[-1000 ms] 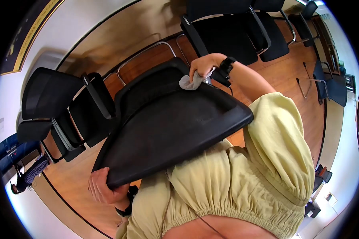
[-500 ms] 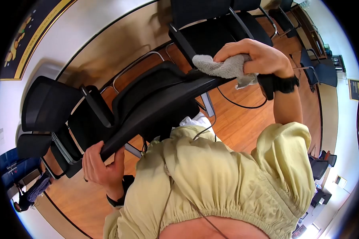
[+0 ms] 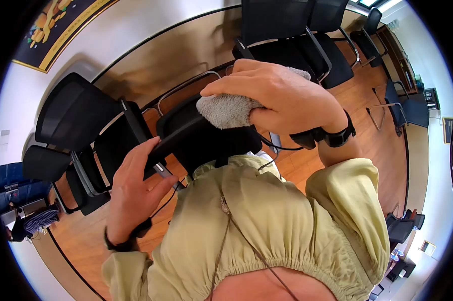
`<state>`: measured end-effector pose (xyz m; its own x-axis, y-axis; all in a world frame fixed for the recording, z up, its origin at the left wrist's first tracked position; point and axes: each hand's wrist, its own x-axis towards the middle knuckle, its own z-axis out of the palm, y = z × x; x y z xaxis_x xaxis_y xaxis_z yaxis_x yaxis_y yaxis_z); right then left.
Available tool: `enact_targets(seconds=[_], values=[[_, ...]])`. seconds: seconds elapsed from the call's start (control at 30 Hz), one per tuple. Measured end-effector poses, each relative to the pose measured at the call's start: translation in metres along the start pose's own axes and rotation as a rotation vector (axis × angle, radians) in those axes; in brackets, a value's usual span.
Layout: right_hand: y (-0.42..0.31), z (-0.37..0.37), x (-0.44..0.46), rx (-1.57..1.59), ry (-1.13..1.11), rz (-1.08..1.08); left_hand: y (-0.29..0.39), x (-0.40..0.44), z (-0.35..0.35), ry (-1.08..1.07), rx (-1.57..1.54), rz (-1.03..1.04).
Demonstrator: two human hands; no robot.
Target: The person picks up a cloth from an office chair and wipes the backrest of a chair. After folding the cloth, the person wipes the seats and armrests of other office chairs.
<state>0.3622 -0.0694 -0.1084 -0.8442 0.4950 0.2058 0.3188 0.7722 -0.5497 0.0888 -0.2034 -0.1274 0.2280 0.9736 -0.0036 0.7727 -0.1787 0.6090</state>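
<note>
My right hand [image 3: 281, 95] is wrapped round a grey cloth [image 3: 226, 111] and holds it over the edge of a black panel [image 3: 181, 135]. The panel is tilted so that mostly its narrow edge shows, and part of it is hidden behind the cloth and hand. At the panel's near left end is my left hand [image 3: 138, 180], fingertips against the edge, with thumb and fingers apart. A metal bracket [image 3: 162, 169] shows beside the left thumb. Each wrist wears a black band.
Black mesh chairs [image 3: 76, 110] stand at the left, and more black chairs [image 3: 276, 30] line the wall at the top. A blue-black chair [image 3: 404, 108] is at the right. A person [image 3: 35, 220] is far off at the lower left. A black cable hangs near the panel.
The panel has tipped from its broad face to its edge. My right hand rose with the cloth, then moved left over the panel's edge. My left hand's fingers have straightened and loosened.
</note>
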Motion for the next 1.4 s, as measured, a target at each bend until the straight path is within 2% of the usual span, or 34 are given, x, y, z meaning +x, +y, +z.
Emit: enact_targets(seconds=[0.13,0.2,0.37,0.43,0.47,0.5,0.57,0.63,0.73,0.83,1.0,1.1,1.2,1.27,1.33,1.4], values=[[-0.011,0.012,0.011,-0.093,0.007,-0.012,-0.016,0.024,-0.051,-0.374,-0.079,0.149],[-0.016,0.016,0.016,-0.043,0.039,0.028,-0.011,0.054,-0.059,-0.477,-0.431,0.001],[-0.023,0.021,0.024,0.105,0.152,0.225,0.004,0.134,-0.006,-0.616,-0.418,0.296],[-0.020,0.013,0.016,0.193,0.161,0.329,0.009,0.144,0.006,-0.618,-0.505,0.336],[-0.013,0.008,0.008,0.128,0.213,0.238,0.009,0.145,0.009,-0.625,-0.550,0.348],[-0.002,0.002,-0.004,0.069,0.261,0.147,0.009,0.145,0.004,-0.619,-0.391,0.331],[0.011,-0.012,-0.027,-0.065,0.343,0.130,0.014,0.149,0.001,-0.738,-0.428,0.354],[0.017,-0.013,-0.042,0.179,0.497,0.396,0.009,0.156,0.007,-0.850,-0.510,0.327],[0.059,0.018,-0.065,-0.002,0.375,0.694,0.008,0.156,0.000,-0.914,-0.458,0.282],[0.065,0.041,-0.068,-0.178,0.638,0.549,0.000,0.132,-0.023,-0.898,-0.420,0.216],[0.063,0.045,-0.065,-0.194,0.709,0.453,-0.047,0.067,-0.057,-0.780,-0.397,0.218],[0.061,0.049,-0.066,-0.322,0.707,0.413,-0.076,0.037,-0.081,-0.825,-0.420,0.049],[0.061,0.052,-0.071,-0.244,0.750,0.467,-0.118,0.026,-0.100,-0.874,-0.508,-0.175],[0.060,0.054,-0.071,-0.214,0.756,0.465,-0.143,0.035,-0.106,-0.745,-0.575,-0.310],[0.057,0.055,-0.074,-0.220,0.753,0.478,-0.167,0.061,-0.102,-0.602,-0.436,-0.433],[0.053,0.056,-0.077,-0.277,0.739,0.459,-0.173,0.099,-0.080,-0.445,-0.449,-0.232]])
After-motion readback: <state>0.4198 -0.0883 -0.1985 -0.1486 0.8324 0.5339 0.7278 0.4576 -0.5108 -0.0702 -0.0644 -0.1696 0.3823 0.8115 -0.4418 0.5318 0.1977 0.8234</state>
